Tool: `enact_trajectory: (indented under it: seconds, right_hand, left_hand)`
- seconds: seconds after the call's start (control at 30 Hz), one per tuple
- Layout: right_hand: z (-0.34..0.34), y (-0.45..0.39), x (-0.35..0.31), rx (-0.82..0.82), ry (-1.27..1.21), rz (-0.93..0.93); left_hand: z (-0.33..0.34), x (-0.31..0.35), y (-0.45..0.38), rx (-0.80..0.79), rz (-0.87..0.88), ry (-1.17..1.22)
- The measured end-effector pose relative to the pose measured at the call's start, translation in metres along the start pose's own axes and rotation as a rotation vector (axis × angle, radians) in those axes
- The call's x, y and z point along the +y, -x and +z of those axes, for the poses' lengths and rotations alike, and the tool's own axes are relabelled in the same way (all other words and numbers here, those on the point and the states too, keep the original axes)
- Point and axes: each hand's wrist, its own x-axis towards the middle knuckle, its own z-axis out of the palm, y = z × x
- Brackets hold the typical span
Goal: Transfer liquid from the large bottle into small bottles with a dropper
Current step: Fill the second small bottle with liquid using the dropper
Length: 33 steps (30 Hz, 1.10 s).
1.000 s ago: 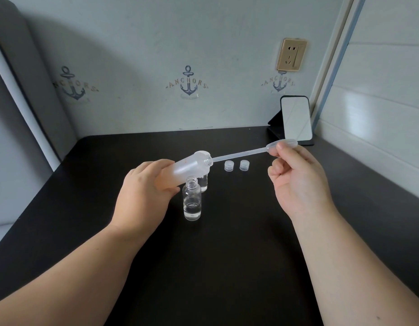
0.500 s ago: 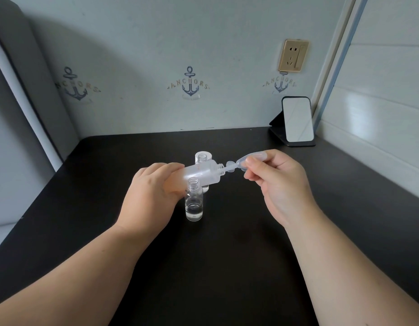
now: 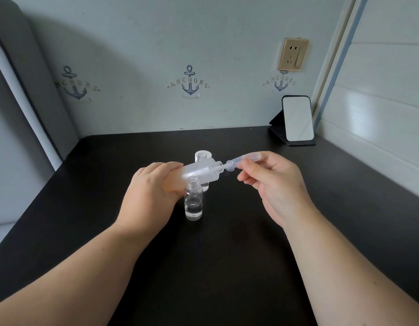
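at the centre of the frame stands a small clear glass bottle (image 3: 193, 201), open, with a little liquid. just above it the left hand (image 3: 149, 192) curls its fingers around a frosted plastic large bottle (image 3: 199, 170), tilted, mouth to the right. the right hand (image 3: 273, 182) pinches a clear plastic dropper (image 3: 236, 160), its stem now deep in that mouth; one second ago only the tip was inside.

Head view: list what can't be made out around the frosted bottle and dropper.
- Clear plastic dropper stem: inside the frosted large plastic bottle, whose wall blurs it.
- Liquid level in that bottle: hidden by the left hand.
- Rear small clear glass bottle: body behind the large bottle.
- Small white caps: mostly behind the right hand.
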Motion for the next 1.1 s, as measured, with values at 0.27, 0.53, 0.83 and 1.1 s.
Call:
enact_trajectory:
  seconds: [0.27, 0.53, 0.83, 1.1]
  right_hand:
    - [-0.001, 0.0, -0.004, 0.0, -0.085, 0.01]
    - [-0.014, -0.005, -0.008, 0.066, -0.253, 0.015]
    - [-0.027, -0.011, -0.012, 0.301, -0.526, 0.047]
    - [-0.03, -0.013, -0.01, 0.323, -0.637, 0.051]
  left_hand:
    - [-0.001, 0.001, 0.001, -0.005, -0.026, 0.006]
    - [-0.001, -0.001, 0.0, 0.015, -0.06, 0.016]
    - [-0.003, -0.009, -0.004, 0.05, -0.133, 0.013]
    - [-0.004, -0.007, -0.004, 0.064, -0.22, 0.159]
